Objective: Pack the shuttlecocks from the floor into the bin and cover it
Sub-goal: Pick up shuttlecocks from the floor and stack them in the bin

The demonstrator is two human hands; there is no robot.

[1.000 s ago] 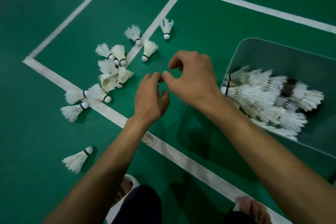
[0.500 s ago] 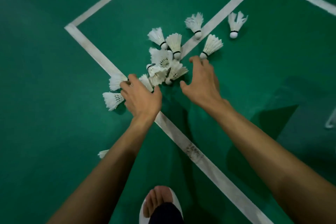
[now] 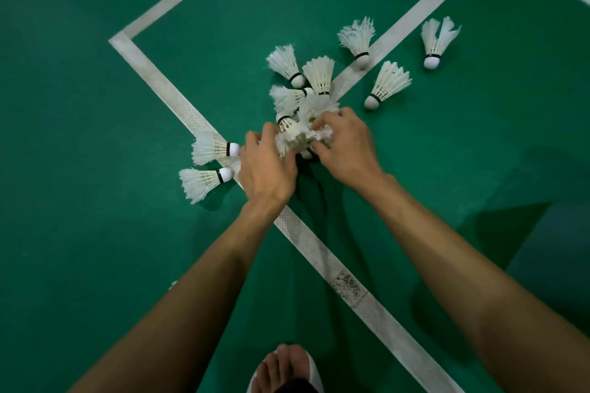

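Most of the view is being filled by the green court floor, and the bin, which was showing at the right a second ago, is now sitting out of view as the head is turning left toward the scattered pile. The white court line is running from near right to far left under the person's forearms, with a slippered foot showing at the near edge. Half a second ago both hands were reaching out with fingers spread. Now the left hand and the right hand are closing in from either side, fingers curling round a bunch of shuttlecocks and squeezing it together between them; whether it is resting on the floor or just leaving it, I cannot tell. A fresh handful is being gathered for the bin. Two shuttlecocks are lying just left of the left hand, three more shuttlecocks are crowding the far side of the bunch, and another three shuttlecocks are lying apart at the far right. Judging from these, more trips are waiting, with the covering coming last
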